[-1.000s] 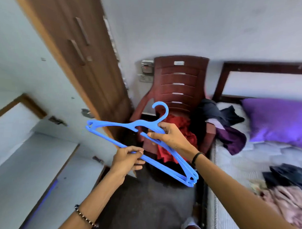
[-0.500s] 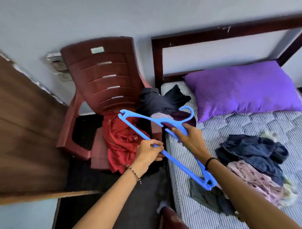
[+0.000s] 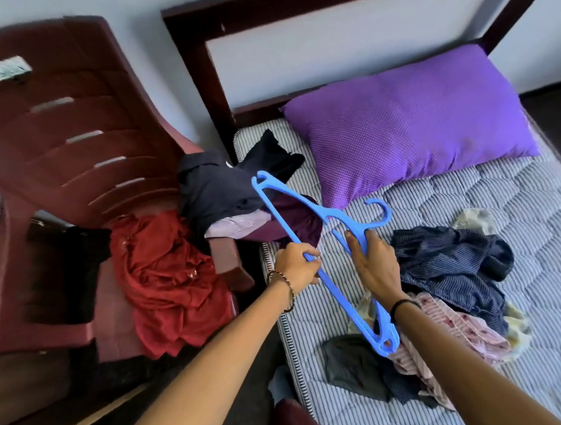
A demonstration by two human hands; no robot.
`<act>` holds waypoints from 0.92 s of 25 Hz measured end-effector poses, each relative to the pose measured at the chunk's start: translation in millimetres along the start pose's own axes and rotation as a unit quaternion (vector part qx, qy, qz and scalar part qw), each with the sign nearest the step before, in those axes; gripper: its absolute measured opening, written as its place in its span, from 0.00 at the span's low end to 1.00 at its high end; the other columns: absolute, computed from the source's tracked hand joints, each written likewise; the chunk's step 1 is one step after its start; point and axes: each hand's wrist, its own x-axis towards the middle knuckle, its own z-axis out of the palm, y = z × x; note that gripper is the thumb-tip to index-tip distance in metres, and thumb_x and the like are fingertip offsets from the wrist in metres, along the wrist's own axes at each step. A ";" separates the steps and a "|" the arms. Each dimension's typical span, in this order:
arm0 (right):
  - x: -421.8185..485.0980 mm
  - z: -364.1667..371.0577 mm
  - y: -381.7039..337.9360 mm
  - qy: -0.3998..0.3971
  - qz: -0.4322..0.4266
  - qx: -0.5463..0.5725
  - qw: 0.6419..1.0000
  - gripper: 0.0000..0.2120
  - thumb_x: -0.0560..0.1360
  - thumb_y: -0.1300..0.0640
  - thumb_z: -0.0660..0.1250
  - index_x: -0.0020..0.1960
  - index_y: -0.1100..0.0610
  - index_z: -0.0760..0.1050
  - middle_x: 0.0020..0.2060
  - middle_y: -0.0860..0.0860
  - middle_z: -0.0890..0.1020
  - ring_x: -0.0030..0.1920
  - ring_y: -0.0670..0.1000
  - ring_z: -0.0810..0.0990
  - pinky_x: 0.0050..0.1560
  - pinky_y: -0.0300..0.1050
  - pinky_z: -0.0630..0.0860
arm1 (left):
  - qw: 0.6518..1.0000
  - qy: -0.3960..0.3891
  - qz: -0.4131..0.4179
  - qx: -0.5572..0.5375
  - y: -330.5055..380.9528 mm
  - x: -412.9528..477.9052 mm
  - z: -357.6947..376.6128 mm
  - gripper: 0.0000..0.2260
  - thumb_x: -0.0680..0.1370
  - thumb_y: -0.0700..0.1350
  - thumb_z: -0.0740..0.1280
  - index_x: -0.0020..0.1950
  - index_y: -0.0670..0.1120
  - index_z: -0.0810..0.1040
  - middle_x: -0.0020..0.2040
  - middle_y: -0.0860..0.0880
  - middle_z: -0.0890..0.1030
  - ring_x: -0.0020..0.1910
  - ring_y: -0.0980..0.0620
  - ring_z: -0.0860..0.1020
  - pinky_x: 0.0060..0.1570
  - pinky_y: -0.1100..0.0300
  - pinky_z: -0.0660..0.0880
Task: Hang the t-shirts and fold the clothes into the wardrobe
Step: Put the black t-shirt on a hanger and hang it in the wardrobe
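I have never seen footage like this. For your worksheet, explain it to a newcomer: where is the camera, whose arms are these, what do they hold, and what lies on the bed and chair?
No machine here: a person wears a wide-angle camera on the head, so this one view looks forward and down along their own arms. The left hand grips the lower bar of the blue hangers; the right hand holds them just below the hook. On the striped mattress lie a purple pillow, a navy striped garment and a pink patterned garment. Beside the bed stands a maroon plastic chair with a red garment on its seat and dark clothes over its arm.
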 end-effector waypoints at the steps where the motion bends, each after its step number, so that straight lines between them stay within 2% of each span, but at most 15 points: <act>1: 3.0 1.5 10.3 0.000 0.011 -0.013 1.000 0.20 0.83 0.41 0.59 0.42 0.57 0.66 0.32 0.52 0.74 0.33 0.58 0.74 0.30 0.50 0.63 | 1.000 -0.010 -0.004 0.010 1.1 7.3 8.1 0.08 0.77 0.34 0.69 0.56 0.39 0.82 0.50 0.38 0.83 0.39 0.44 0.84 0.32 0.65 0.81; 4: 11.8 5.3 29.8 0.011 0.035 -0.034 0.999 0.19 0.85 0.45 0.58 0.43 0.58 0.67 0.39 0.55 0.75 0.42 0.59 0.74 0.41 0.53 0.68 | 0.999 -0.018 -0.008 0.027 7.2 27.9 27.6 0.09 0.77 0.33 0.68 0.56 0.40 0.82 0.53 0.38 0.83 0.44 0.43 0.85 0.36 0.57 0.82; 6: 18.1 5.8 34.9 0.027 0.049 -0.043 0.997 0.19 0.85 0.46 0.60 0.41 0.57 0.66 0.39 0.54 0.74 0.43 0.58 0.73 0.46 0.56 0.68 | 0.999 -0.028 -0.008 0.041 11.1 37.5 33.5 0.10 0.77 0.34 0.68 0.56 0.42 0.82 0.53 0.39 0.82 0.44 0.43 0.85 0.39 0.54 0.83; 9: 24.1 -1.6 26.1 0.006 0.097 0.113 0.989 0.16 0.84 0.50 0.63 0.41 0.58 0.67 0.35 0.53 0.76 0.33 0.51 0.76 0.37 0.49 0.73 | 0.997 -0.039 -0.008 0.068 15.1 42.7 33.6 0.10 0.78 0.35 0.68 0.57 0.43 0.81 0.52 0.40 0.82 0.42 0.43 0.85 0.40 0.51 0.83; 11: 24.9 -3.1 15.1 -0.027 0.140 0.215 0.966 0.15 0.84 0.49 0.64 0.52 0.62 0.73 0.38 0.57 0.84 0.31 0.51 0.81 0.33 0.42 0.77 | 0.997 -0.035 -0.002 0.074 14.9 44.3 28.8 0.10 0.77 0.36 0.67 0.57 0.45 0.81 0.50 0.40 0.83 0.43 0.43 0.84 0.41 0.48 0.83; 13: 27.6 0.2 4.1 -0.045 0.174 0.315 0.932 0.14 0.84 0.50 0.64 0.60 0.60 0.74 0.37 0.57 0.84 0.27 0.51 0.77 0.31 0.45 0.75 | 0.996 -0.036 0.005 0.080 16.3 42.1 19.6 0.09 0.77 0.39 0.67 0.56 0.46 0.81 0.47 0.42 0.84 0.44 0.42 0.84 0.40 0.46 0.82; 15: 32.1 5.3 -11.7 -0.054 0.192 0.391 0.898 0.14 0.84 0.51 0.65 0.63 0.60 0.74 0.36 0.59 0.81 0.25 0.48 0.69 0.27 0.41 0.68 | 0.996 -0.037 0.008 0.081 17.8 39.2 6.2 0.08 0.77 0.41 0.67 0.56 0.47 0.81 0.46 0.44 0.83 0.44 0.42 0.84 0.40 0.47 0.82; 17: 36.6 8.4 -28.5 -0.063 0.198 0.421 0.883 0.13 0.83 0.52 0.66 0.61 0.60 0.74 0.36 0.60 0.78 0.24 0.48 0.66 0.25 0.40 0.64 | 0.997 -0.027 0.011 0.078 19.0 38.2 -8.6 0.08 0.78 0.41 0.67 0.56 0.48 0.80 0.45 0.47 0.82 0.44 0.44 0.83 0.40 0.47 0.82; 19: 39.2 10.7 -49.0 -0.075 0.184 0.434 0.879 0.13 0.83 0.52 0.66 0.56 0.63 0.77 0.34 0.58 0.78 0.24 0.48 0.66 0.25 0.40 0.63 | 0.995 -0.012 0.028 0.095 20.0 38.2 -29.4 0.09 0.78 0.41 0.66 0.57 0.49 0.80 0.45 0.48 0.82 0.43 0.46 0.82 0.41 0.47 0.82; 21: 41.0 14.2 -66.1 -0.090 0.161 0.434 0.882 0.18 0.82 0.50 0.67 0.52 0.67 0.81 0.32 0.56 0.78 0.24 0.47 0.66 0.26 0.40 0.63 | 0.979 0.009 0.068 0.194 20.5 39.8 -52.6 0.11 0.77 0.43 0.65 0.58 0.52 0.79 0.49 0.51 0.82 0.48 0.48 0.81 0.47 0.49 0.80; 23: 41.6 20.8 -85.3 -0.111 0.137 0.428 0.887 0.21 0.81 0.47 0.69 0.51 0.67 0.83 0.31 0.56 0.76 0.25 0.48 0.65 0.27 0.40 0.61 | 0.946 0.049 0.117 0.297 18.6 42.0 -80.4 0.12 0.78 0.44 0.65 0.60 0.53 0.78 0.54 0.52 0.81 0.56 0.49 0.79 0.51 0.52 0.77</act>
